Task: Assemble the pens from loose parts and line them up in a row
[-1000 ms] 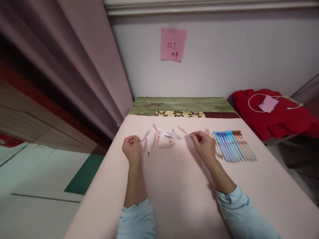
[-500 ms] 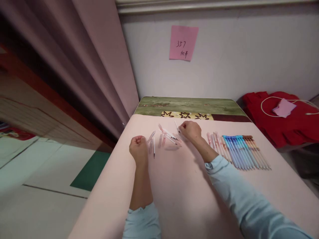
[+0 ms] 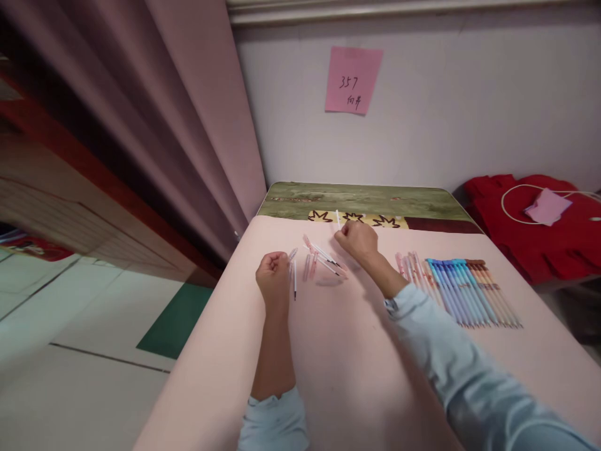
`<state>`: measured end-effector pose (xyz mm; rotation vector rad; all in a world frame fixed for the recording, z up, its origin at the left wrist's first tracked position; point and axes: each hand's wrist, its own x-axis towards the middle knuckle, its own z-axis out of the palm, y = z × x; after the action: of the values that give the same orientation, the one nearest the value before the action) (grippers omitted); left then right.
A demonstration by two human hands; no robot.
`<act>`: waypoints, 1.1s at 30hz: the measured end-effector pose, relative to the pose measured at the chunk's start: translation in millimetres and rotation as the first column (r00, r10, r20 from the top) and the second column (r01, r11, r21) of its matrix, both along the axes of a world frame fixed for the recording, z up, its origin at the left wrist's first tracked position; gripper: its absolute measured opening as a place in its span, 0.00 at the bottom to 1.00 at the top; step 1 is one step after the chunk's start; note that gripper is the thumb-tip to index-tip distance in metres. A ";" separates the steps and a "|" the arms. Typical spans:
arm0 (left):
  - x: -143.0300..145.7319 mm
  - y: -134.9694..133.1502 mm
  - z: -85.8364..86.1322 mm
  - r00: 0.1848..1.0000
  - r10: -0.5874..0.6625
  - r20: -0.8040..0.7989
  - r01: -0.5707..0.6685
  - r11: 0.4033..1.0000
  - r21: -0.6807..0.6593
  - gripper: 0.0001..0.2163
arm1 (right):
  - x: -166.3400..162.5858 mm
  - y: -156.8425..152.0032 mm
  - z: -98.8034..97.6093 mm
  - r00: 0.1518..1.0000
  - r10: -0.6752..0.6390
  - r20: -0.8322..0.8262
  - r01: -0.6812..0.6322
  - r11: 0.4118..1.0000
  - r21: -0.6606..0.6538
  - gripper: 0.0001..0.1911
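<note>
My right hand (image 3: 360, 241) pinches a slim white pen refill (image 3: 338, 219) near the far edge of the pink cover, the refill's white end pointing up and away. My left hand (image 3: 273, 272) is curled closed at the left; what its fingers hold, if anything, is hidden. Just beside it lie a white refill with a dark tip (image 3: 295, 282) and a clear pen part (image 3: 293, 254), partly covered by the hand. Between the hands is a loose pile of pinkish clear pen parts (image 3: 313, 264) and several white refills (image 3: 328, 255).
At the right, a row of pens lies side by side: pink ones (image 3: 413, 269), blue ones (image 3: 457, 294) and brown-topped ones (image 3: 493, 291). The pink cover (image 3: 347, 376) lies over a green patterned table (image 3: 357, 193). A pink note (image 3: 353, 81) is on the wall; red cloth (image 3: 498, 232) lies beyond the table.
My right hand has raised the refill, which now stands more upright. My left hand has shifted right relative to the loose parts, covering some of the clear ones. The camera view has shifted slightly.
</note>
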<state>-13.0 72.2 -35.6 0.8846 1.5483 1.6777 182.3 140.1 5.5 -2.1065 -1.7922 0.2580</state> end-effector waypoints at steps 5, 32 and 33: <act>16.2 -2.0 7.6 0.894 -0.390 0.221 0.385 0.920 0.065 0.15 | -8.6 -73.3 -14.8 0.859 0.201 -0.470 -0.076 0.960 0.271 0.09; 10.4 7.6 0.0 0.850 0.077 0.521 -0.143 0.986 0.088 0.12 | 36.5 -81.3 -48.7 0.965 0.043 -0.258 0.036 0.955 0.295 0.09; 11.4 7.8 -0.2 0.851 0.072 0.520 -0.134 0.987 0.084 0.12 | 35.2 -82.0 -48.0 0.966 0.075 -0.248 0.003 0.954 0.300 0.09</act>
<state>-1.6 80.1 -35.9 0.3540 1.1492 1.9026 217.5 58.0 -42.5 -1.7445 -1.6052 0.2404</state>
